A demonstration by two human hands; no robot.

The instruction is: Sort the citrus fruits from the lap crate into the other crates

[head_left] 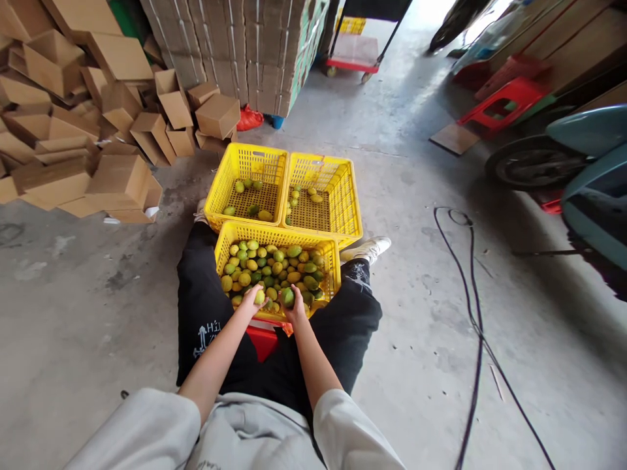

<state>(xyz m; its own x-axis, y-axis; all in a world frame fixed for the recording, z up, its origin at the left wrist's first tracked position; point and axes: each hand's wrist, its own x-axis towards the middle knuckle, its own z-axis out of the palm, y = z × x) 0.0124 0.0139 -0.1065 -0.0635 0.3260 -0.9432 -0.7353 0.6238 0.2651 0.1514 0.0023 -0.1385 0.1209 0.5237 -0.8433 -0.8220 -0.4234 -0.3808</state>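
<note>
A yellow lemon [259, 297] is held in my left hand [251, 301], its fingers curled round the fruit. My right hand [296, 308] grips a green lemon [287, 297]. Both hands are above the front part of a yellow plastic crate [335, 271] between my legs. Mixed green and yellow lemons [277, 267] fill much of this crate. Beyond it, two more yellow crates stand side by side. Several lemons lie on the floor of the left crate [219, 183], and several more sit towards the left side of the right crate [347, 196].
Cardboard boxes [117, 179] lie heaped at the left, beside a tall stack of flattened cardboard [245, 59]. A red-based trolley [355, 55] is at the back. On the right are a red stool [514, 98], a scooter [595, 176] and a black cable [477, 326] across the concrete floor.
</note>
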